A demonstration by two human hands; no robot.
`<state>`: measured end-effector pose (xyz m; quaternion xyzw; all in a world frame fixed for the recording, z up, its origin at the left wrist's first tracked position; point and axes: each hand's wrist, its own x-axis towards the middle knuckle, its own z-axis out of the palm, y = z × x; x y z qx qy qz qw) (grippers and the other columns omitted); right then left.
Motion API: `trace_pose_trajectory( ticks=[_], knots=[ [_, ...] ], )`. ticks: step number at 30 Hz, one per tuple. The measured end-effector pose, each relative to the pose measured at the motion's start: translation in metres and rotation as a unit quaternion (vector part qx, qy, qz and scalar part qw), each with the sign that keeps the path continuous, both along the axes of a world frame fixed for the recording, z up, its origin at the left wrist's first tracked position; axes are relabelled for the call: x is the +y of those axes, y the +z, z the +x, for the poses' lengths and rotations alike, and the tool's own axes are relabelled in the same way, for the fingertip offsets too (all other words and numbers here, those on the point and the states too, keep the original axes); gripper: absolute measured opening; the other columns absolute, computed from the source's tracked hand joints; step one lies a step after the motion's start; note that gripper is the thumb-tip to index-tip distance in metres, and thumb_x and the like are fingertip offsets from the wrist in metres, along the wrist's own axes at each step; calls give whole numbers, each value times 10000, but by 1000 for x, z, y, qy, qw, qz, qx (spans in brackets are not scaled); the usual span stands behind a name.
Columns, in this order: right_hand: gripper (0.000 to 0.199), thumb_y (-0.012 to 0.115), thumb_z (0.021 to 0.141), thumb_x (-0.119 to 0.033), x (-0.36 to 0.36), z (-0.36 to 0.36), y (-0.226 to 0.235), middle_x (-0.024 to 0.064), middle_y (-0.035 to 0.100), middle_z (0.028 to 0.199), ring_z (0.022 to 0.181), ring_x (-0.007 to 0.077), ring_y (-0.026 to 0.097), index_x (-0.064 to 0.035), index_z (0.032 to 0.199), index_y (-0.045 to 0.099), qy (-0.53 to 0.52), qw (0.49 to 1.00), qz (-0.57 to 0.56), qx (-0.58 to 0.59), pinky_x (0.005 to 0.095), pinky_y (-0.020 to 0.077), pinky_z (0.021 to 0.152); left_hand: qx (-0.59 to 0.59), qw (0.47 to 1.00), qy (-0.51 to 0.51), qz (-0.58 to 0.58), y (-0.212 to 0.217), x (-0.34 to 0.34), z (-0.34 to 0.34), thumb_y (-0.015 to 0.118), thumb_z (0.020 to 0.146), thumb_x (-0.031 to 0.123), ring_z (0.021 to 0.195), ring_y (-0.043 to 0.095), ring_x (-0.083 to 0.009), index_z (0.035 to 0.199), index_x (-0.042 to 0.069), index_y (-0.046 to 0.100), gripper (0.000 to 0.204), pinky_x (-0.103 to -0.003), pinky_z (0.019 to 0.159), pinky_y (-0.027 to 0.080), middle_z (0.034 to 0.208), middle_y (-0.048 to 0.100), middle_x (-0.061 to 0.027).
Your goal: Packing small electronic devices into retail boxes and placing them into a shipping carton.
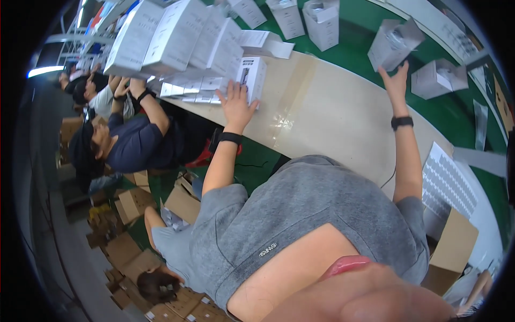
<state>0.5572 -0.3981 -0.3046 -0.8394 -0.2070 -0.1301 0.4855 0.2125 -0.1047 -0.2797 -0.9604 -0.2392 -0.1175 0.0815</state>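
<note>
My left hand [237, 107] lies with fingers spread against a white printed carton [257, 78] at the end of a low row of small white boxes [206, 86]. My right hand [396, 86] reaches out to the far right, thumb and fingers apart. It is at the near end of an upright white box [389, 51] with raised flaps and clear plastic showing inside. Whether the fingertips touch that box I cannot tell. Another open white box [437, 80] stands to the right of this hand.
Tall white cartons [177, 37] are stacked at the upper left. More open boxes [322, 24] stand on the green belt [354, 43] beyond the beige tabletop [327, 102]. A sheet of labels [448, 180] lies at right. A co-worker [139, 139] sits at left; brown cartons [134, 204] fill the floor.
</note>
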Motion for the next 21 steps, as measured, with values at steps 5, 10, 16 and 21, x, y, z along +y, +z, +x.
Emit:
trace_pose_trajectory(
  ticks=[5, 10, 16, 21],
  knots=[
    [620, 658, 764, -201, 18, -85, 12, 178, 535, 1092, 986, 245, 548, -10, 1269, 354, 117, 986, 30, 115, 332, 467, 774, -21, 999, 19, 34, -23, -3, -6, 676, 690, 344, 1196, 383, -332, 1167, -27, 483, 634, -517, 978, 265, 1209, 467, -228],
    [539, 609, 801, -127, 31, -132, 37, 105, 546, 1098, 950, 183, 557, -83, 1281, 366, 237, 959, 28, 154, 272, 477, 704, -56, 977, 50, -200, 21, -26, 10, 644, 742, 284, 974, 554, -286, 1096, -50, 541, 497, -372, 879, 395, 1004, 600, -193],
    [756, 733, 634, -218, 59, -180, 103, 150, 479, 1194, 1086, 305, 492, -70, 1281, 372, 415, 874, -134, -216, 389, 407, 903, -251, 722, 75, -640, 35, -52, 1, 593, 791, 214, 800, 608, -178, 1074, -39, 570, 380, -265, 761, 439, 815, 656, -102],
    [898, 791, 557, -293, 51, -181, 130, 180, 468, 1216, 1106, 345, 477, -52, 1293, 336, 567, 810, -140, -52, 388, 390, 937, -209, 638, -29, -740, 100, -72, 14, 602, 785, 182, 865, 585, -160, 1161, -17, 519, 433, -260, 806, 424, 949, 621, -90]
  ],
)
